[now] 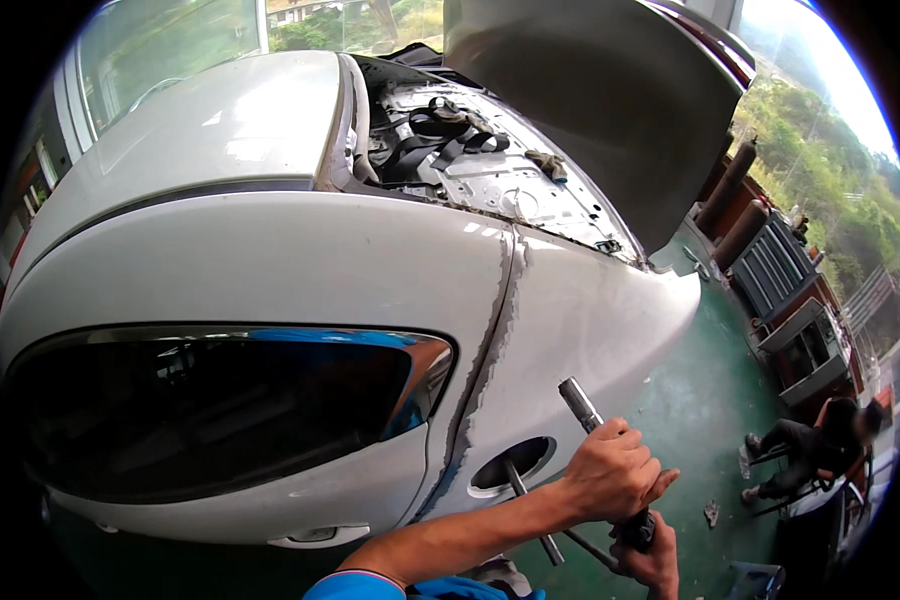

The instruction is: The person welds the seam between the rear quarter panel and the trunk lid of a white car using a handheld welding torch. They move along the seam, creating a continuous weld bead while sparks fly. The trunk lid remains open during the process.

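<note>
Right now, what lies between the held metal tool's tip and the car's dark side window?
In the head view, white bodywork crossed by a ragged grey seam lies between the metal tool and the side window.

Stretched out here with the left forearm [475, 530], slanting up from the lower edge, bare beyond a blue sleeve [355, 586]! Clenched with the left hand [610, 470], back in view, fingers [615, 430] curled over, thumb [662, 485] out to the right. And just below, look, gripping with the right hand [655, 558] too, bent round, wrist [663, 590] low by the lower edge!
</note>
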{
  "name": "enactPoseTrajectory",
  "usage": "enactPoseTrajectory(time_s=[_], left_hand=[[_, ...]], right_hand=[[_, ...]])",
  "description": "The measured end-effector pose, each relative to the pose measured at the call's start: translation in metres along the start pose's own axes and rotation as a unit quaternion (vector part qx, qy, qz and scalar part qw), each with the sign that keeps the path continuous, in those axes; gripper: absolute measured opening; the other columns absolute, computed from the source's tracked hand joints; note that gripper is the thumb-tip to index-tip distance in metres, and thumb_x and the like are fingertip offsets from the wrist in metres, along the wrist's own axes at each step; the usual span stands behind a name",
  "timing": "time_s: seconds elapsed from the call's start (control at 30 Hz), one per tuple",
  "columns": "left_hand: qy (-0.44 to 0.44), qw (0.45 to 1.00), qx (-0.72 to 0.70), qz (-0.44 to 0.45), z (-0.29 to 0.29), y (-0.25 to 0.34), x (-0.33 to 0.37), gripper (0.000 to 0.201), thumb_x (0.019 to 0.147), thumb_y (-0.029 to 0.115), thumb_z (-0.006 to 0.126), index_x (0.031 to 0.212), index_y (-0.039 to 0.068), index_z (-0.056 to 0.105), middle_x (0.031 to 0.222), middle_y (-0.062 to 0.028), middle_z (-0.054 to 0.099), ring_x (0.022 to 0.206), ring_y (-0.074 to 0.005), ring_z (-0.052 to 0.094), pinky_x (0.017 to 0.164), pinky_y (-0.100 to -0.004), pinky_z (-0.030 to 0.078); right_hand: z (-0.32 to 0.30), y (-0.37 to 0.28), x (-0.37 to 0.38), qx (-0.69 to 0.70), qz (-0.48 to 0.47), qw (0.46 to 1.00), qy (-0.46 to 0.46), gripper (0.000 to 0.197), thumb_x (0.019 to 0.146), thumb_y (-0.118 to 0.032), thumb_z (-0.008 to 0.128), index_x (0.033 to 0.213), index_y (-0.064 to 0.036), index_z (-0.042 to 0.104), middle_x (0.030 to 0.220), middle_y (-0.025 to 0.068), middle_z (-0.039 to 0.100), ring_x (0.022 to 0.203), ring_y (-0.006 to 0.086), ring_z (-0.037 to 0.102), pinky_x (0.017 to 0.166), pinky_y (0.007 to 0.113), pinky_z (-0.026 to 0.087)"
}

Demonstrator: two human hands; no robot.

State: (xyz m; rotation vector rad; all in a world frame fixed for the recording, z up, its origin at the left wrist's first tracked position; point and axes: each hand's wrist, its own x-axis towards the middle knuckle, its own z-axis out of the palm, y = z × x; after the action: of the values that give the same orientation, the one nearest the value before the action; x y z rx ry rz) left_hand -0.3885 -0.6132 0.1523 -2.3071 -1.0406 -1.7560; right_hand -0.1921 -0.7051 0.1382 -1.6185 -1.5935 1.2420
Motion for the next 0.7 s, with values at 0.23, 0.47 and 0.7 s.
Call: enactPoseTrajectory(time_s=[0.23, 0.47, 0.7], left_hand=[[0.016, 1.0, -0.018, 0.013, -0.023, -0.005, 0.017, 0.046, 0.088, 0.026, 0.074, 0.052, 0.013, 0.049, 0.05, -0.0014, 0.044, 0.051, -0.0206, 0.046, 0.065, -0.0348, 0.042], [0.034, 0.998, -0.022, 0.043, -0.05, -0.023, 0.062, 0.046, 0.091, 0.029, 0.072, 0.055, 0.011, 0.05, 0.052, -0.0033, 0.047, 0.054, -0.0227, 0.048, 0.07, -0.0373, 0.044], [0.041, 0.996, -0.021, 0.075, -0.068, -0.044, 0.091, 0.048, 0.093, 0.032, 0.07, 0.055, 0.011, 0.05, 0.053, -0.0048, 0.05, 0.055, -0.0245, 0.05, 0.067, -0.038, 0.043]], right_hand=[[0.008, -0.031, -0.009, 0.057, -0.008, 0.998, -0.016, 0.04, 0.075, 0.003, 0.069, 0.112, -0.0006, 0.056, 0.104, 0.01, 0.072, 0.079, 0.0117, 0.066, 0.062, 0.028, 0.056], [0.007, -0.081, 0.001, 0.003, -0.064, 0.998, 0.013, 0.036, 0.08, -0.001, 0.071, 0.113, -0.0007, 0.056, 0.102, 0.0096, 0.074, 0.074, 0.0097, 0.064, 0.062, 0.027, 0.055], [0.009, -0.129, 0.031, -0.106, -0.171, 0.979, 0.027, 0.028, 0.085, -0.006, 0.071, 0.109, 0.0009, 0.057, 0.09, 0.0072, 0.075, 0.064, 0.0094, 0.064, 0.06, 0.027, 0.053]])
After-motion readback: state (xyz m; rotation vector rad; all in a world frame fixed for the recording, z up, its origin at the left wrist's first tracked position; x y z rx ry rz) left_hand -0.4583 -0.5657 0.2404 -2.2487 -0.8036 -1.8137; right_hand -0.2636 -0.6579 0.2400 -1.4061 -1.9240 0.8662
